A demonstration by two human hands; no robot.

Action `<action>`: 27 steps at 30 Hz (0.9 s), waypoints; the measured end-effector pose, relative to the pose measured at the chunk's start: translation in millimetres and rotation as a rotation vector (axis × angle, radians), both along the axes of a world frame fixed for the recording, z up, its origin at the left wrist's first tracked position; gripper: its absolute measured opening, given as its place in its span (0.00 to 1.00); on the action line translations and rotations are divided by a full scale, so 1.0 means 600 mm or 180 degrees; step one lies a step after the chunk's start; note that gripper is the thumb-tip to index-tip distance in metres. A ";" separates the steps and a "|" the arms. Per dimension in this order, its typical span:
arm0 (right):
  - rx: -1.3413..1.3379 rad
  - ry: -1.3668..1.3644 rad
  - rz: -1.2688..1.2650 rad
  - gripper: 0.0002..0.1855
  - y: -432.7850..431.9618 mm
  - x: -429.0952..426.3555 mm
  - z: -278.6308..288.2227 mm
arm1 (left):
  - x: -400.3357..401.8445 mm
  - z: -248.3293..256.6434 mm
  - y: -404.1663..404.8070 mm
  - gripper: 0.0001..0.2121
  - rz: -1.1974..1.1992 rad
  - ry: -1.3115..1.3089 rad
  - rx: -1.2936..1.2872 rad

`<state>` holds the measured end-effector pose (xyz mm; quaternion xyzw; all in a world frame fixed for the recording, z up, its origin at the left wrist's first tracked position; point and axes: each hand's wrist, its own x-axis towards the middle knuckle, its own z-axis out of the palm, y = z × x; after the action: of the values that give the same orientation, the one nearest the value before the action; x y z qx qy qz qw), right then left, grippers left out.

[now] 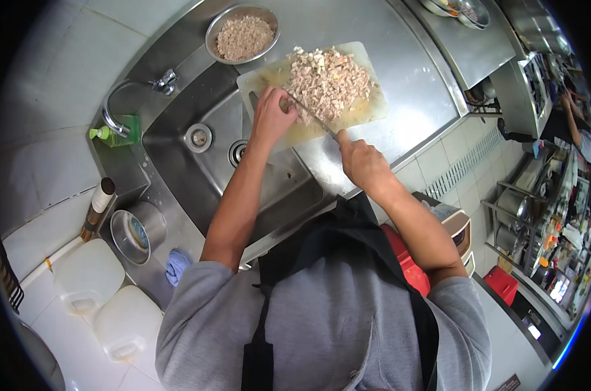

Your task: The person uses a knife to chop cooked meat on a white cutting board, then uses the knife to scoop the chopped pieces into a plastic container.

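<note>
My right hand (366, 163) grips the handle of a kitchen knife (316, 117). Its blade slants up and left over the near edge of a heap of chopped, pale brown food (327, 80), perhaps cooked meat. The heap lies on a translucent white cutting board (373, 105), which partly overhangs the sink. At the blade's tip is my left hand (271, 115), its thumb and fingers curled close together above the board. Whether those fingers pinch the blade or a bit of food is hidden.
Beyond the board's left corner stands a steel bowl (211, 41) of finely chopped food. Below are the steel sink (202, 183) and a curved faucet (110, 110). A green soap bottle (124, 132), a metal pot (153, 227) and a blue cloth (178, 266) stand left. Another person's arm (573, 119) shows far right.
</note>
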<state>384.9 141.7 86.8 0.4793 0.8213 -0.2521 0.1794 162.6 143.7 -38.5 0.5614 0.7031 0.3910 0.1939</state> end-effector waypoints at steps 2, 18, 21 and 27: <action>-0.0028 0.0145 -0.0034 0.11 -0.005 -0.006 -0.033 | -0.006 -0.010 0.002 0.09 -0.0101 0.0085 0.0146; -0.0180 -0.0070 0.0131 0.22 0.027 -0.003 -0.013 | -0.027 -0.004 -0.009 0.09 -0.0004 0.0314 0.0313; -0.0229 0.0025 0.0113 0.20 0.016 -0.002 -0.022 | -0.023 -0.017 0.001 0.08 -0.0143 0.0285 0.0285; 0.0007 0.0312 -0.0233 0.18 -0.002 -0.037 -0.122 | -0.006 -0.020 0.011 0.05 -0.0089 0.0037 0.0247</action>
<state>362.8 140.4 13.5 0.4963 0.8113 -0.2808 0.1291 158.8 150.1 -50.4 0.5805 0.6806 0.4120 0.1733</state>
